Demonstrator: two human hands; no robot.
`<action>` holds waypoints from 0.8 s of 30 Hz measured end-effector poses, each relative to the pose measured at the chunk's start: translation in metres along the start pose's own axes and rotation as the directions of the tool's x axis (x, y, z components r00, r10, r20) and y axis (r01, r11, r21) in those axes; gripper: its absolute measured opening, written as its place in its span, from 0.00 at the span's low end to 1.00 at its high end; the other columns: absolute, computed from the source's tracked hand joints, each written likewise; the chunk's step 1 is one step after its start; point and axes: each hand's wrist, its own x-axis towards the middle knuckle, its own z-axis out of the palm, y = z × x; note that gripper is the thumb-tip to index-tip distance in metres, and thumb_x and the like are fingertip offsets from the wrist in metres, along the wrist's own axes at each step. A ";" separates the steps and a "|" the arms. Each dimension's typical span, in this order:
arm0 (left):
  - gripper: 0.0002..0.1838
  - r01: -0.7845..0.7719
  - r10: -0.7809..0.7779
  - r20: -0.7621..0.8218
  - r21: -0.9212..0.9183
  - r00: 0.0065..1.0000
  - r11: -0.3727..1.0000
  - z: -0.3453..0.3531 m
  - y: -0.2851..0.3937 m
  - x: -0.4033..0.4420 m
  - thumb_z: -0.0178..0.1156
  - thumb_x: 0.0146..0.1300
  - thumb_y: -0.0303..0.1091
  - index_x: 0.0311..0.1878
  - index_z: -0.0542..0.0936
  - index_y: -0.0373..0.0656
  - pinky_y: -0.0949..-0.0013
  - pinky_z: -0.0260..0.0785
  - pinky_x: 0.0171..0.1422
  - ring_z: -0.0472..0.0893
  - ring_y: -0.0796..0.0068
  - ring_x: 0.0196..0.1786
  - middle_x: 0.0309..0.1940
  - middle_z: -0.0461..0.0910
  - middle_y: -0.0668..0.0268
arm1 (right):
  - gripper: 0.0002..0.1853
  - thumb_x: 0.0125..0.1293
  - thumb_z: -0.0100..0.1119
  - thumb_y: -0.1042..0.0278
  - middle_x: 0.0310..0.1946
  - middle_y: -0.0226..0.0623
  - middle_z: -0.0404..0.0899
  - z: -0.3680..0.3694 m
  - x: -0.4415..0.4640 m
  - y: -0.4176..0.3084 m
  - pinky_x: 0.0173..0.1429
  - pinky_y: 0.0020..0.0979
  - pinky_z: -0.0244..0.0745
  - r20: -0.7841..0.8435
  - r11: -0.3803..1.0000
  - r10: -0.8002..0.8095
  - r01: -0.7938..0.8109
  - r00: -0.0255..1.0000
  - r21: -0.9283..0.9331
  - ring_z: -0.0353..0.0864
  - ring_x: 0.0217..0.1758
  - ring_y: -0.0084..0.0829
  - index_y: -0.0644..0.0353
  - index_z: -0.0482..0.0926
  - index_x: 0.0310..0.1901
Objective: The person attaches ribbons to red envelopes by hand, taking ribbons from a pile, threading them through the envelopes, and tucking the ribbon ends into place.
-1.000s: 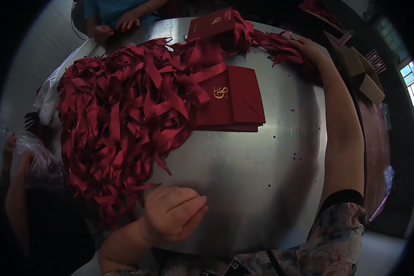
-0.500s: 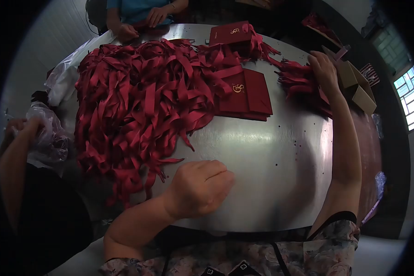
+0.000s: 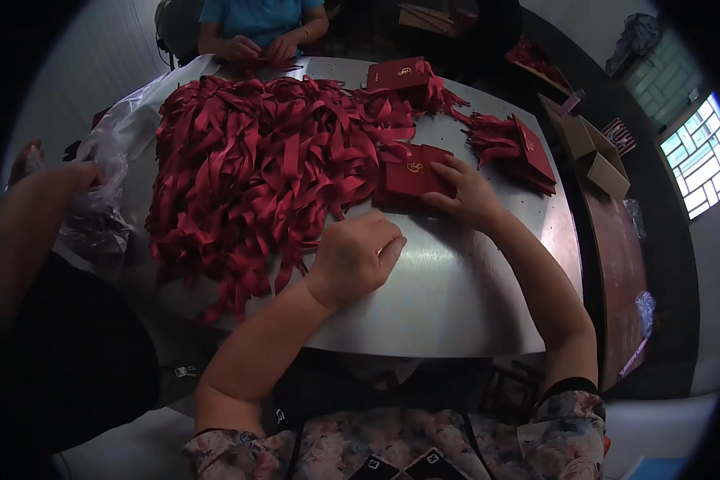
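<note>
The right hand [image 3: 466, 194] spreads open fingers over the right edge of the red bags [image 3: 402, 183]; the left hand [image 3: 358, 256] curls, its grip hidden. Beside the ribbon pile [image 3: 248, 176], the bags look light, stiff, creasable, best held by their folded edges.

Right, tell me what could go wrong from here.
The heaped dark-red fabric ribbons lap over the left side of the gold-lettered stack of flat dark-red bags under the right hand, so sliding that stack could drag ribbons along.

Another flat dark-red stack lies close to the right edge of the shiny metal table; a bump might knock it off.
</note>
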 end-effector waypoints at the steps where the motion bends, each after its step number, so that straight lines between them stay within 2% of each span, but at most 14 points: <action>1: 0.02 -0.001 0.001 -0.025 -0.014 1.000 1.000 0.000 -0.002 0.001 0.63 0.55 0.22 0.31 0.79 0.38 0.65 0.69 0.30 0.78 0.59 0.26 0.25 0.76 0.58 | 0.40 0.59 0.66 0.41 0.70 0.56 0.63 -0.004 -0.002 -0.002 0.72 0.40 0.65 -0.030 0.990 0.009 -0.005 0.999 0.141 0.67 0.71 0.50 0.61 0.72 0.66; 5: 0.03 0.093 -0.094 -0.091 -0.016 0.991 0.996 -0.004 -0.004 0.003 0.64 0.57 0.28 0.29 0.80 0.40 0.60 0.70 0.32 0.79 0.55 0.29 0.26 0.78 0.59 | 0.36 0.61 0.66 0.45 0.67 0.56 0.67 -0.024 -0.025 0.001 0.70 0.40 0.68 -0.028 0.978 0.089 -0.082 0.996 0.192 0.71 0.69 0.48 0.62 0.74 0.65; 7: 0.04 0.162 -0.169 -0.187 -0.051 0.968 0.985 -0.004 -0.008 0.003 0.64 0.57 0.28 0.29 0.80 0.40 0.60 0.70 0.33 0.79 0.55 0.29 0.26 0.78 0.58 | 0.36 0.61 0.68 0.48 0.68 0.53 0.66 -0.032 -0.047 0.004 0.70 0.41 0.68 0.106 0.835 0.210 -0.234 0.972 0.499 0.70 0.70 0.46 0.59 0.71 0.67; 8: 0.04 0.163 -0.171 -0.190 -0.052 0.967 0.985 -0.004 -0.008 0.004 0.64 0.57 0.28 0.29 0.80 0.40 0.60 0.70 0.33 0.79 0.55 0.29 0.26 0.78 0.58 | 0.36 0.61 0.68 0.48 0.68 0.53 0.66 -0.028 -0.058 0.000 0.70 0.41 0.68 0.107 0.836 0.208 -0.234 0.972 0.496 0.70 0.70 0.46 0.59 0.71 0.67; 10: 0.03 0.128 -0.131 -0.212 -0.024 0.969 0.991 -0.002 -0.009 0.005 0.64 0.56 0.27 0.29 0.80 0.40 0.59 0.70 0.33 0.79 0.56 0.29 0.26 0.78 0.58 | 0.38 0.59 0.69 0.51 0.71 0.49 0.63 -0.020 -0.081 -0.009 0.72 0.43 0.66 -0.086 0.967 0.094 -0.070 0.992 0.245 0.66 0.72 0.46 0.53 0.68 0.70; 11: 0.03 0.126 -0.127 -0.213 -0.020 0.969 0.992 0.000 -0.009 0.004 0.64 0.56 0.27 0.29 0.80 0.40 0.59 0.70 0.33 0.79 0.56 0.29 0.26 0.78 0.58 | 0.41 0.58 0.70 0.52 0.73 0.45 0.59 -0.017 -0.084 -0.011 0.73 0.44 0.64 -0.103 0.988 0.071 -0.056 0.992 0.144 0.63 0.74 0.47 0.48 0.65 0.72; 14: 0.04 0.087 -0.078 -0.155 0.055 0.985 0.995 0.008 -0.005 0.000 0.64 0.56 0.28 0.29 0.80 0.40 0.60 0.71 0.33 0.80 0.56 0.30 0.27 0.78 0.59 | 0.40 0.57 0.71 0.51 0.74 0.44 0.59 0.003 -0.068 -0.010 0.74 0.45 0.62 -0.216 0.994 -0.055 0.074 0.975 0.084 0.63 0.74 0.49 0.48 0.67 0.71; 15: 0.04 0.065 -0.054 -0.138 0.074 0.989 0.995 0.010 -0.003 -0.002 0.64 0.56 0.28 0.29 0.80 0.41 0.60 0.71 0.33 0.80 0.56 0.30 0.27 0.78 0.59 | 0.40 0.57 0.71 0.51 0.74 0.44 0.59 0.009 -0.061 -0.009 0.74 0.45 0.62 -0.218 0.993 -0.057 0.078 0.974 0.088 0.63 0.74 0.49 0.48 0.67 0.71; 17: 0.04 0.044 -0.032 -0.117 0.101 0.993 0.994 0.014 0.000 -0.005 0.64 0.56 0.29 0.29 0.80 0.41 0.59 0.71 0.33 0.80 0.56 0.30 0.27 0.78 0.60 | 0.36 0.57 0.70 0.51 0.71 0.48 0.63 0.020 -0.048 -0.007 0.71 0.44 0.66 -0.081 0.991 -0.117 0.112 0.990 -0.067 0.66 0.72 0.49 0.50 0.72 0.67; 18: 0.04 -0.009 0.022 -0.110 0.120 0.994 0.993 0.014 0.001 -0.005 0.64 0.56 0.29 0.28 0.79 0.42 0.59 0.72 0.33 0.80 0.56 0.30 0.27 0.77 0.60 | 0.36 0.57 0.70 0.51 0.71 0.48 0.63 0.024 -0.047 -0.005 0.71 0.44 0.66 -0.083 0.991 -0.122 0.117 0.989 -0.063 0.66 0.72 0.49 0.50 0.72 0.67; 20: 0.04 -0.055 0.072 -0.111 0.142 0.991 0.988 0.014 0.000 -0.006 0.64 0.56 0.29 0.28 0.79 0.42 0.59 0.72 0.33 0.80 0.56 0.30 0.27 0.77 0.61 | 0.26 0.62 0.67 0.57 0.65 0.48 0.72 0.024 -0.047 0.005 0.68 0.43 0.70 -0.173 0.985 -0.108 0.129 0.979 0.116 0.73 0.67 0.48 0.54 0.78 0.61; 21: 0.04 -0.086 0.107 -0.128 0.156 0.986 0.984 0.015 0.000 -0.005 0.64 0.55 0.29 0.27 0.78 0.43 0.60 0.72 0.32 0.79 0.58 0.29 0.27 0.76 0.61 | 0.26 0.62 0.67 0.57 0.65 0.48 0.72 0.021 -0.050 0.005 0.68 0.43 0.70 -0.169 0.984 -0.114 0.134 0.979 0.115 0.73 0.67 0.48 0.54 0.78 0.61; 23: 0.05 -0.116 0.142 -0.144 0.172 0.979 0.978 0.013 0.003 -0.004 0.64 0.54 0.29 0.27 0.77 0.43 0.60 0.71 0.31 0.79 0.59 0.29 0.26 0.75 0.62 | 0.18 0.65 0.63 0.64 0.59 0.46 0.77 0.010 -0.067 -0.002 0.64 0.42 0.74 -0.325 0.982 -0.109 0.153 0.939 0.114 0.77 0.61 0.47 0.57 0.81 0.56; 24: 0.05 -0.195 0.230 -0.135 0.234 0.964 0.953 0.010 0.009 -0.003 0.64 0.54 0.28 0.27 0.77 0.43 0.62 0.71 0.31 0.78 0.61 0.28 0.25 0.74 0.63 | 0.18 0.65 0.63 0.64 0.59 0.46 0.77 0.004 -0.080 -0.005 0.64 0.42 0.74 -0.323 0.981 -0.110 0.155 0.940 0.115 0.77 0.61 0.47 0.57 0.81 0.56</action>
